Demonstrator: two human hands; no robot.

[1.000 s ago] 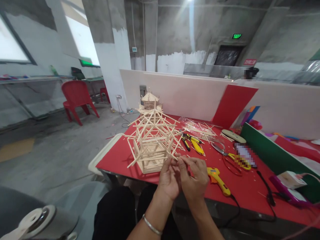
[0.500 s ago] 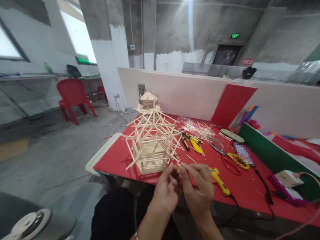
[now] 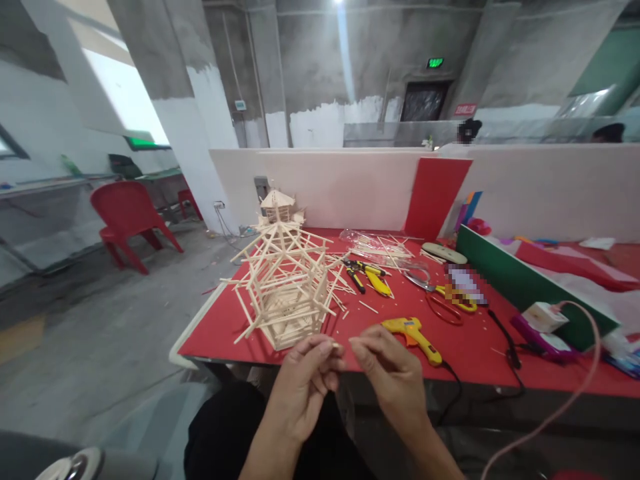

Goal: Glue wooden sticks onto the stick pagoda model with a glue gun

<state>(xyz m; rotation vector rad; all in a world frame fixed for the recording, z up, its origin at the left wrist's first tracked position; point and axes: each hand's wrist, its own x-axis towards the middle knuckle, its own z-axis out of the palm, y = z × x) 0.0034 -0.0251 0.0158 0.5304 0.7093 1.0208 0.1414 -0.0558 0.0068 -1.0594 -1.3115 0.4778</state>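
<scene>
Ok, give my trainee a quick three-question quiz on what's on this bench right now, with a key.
1. True or false: the yellow glue gun lies on the red table, to the right of the stick tower.
2. Which is nearest the right hand? A) scissors B) glue gun C) red chair
3. Fill in: the left hand and right hand meet fingertip to fingertip at the table's ____ edge.

Key: 1 true; 2 B; 3 near. Whether the fingers pinch a stick is too small to tell.

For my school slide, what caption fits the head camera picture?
Two hands, left hand and right hand, meet fingertip to fingertip beside a stick tower.
</scene>
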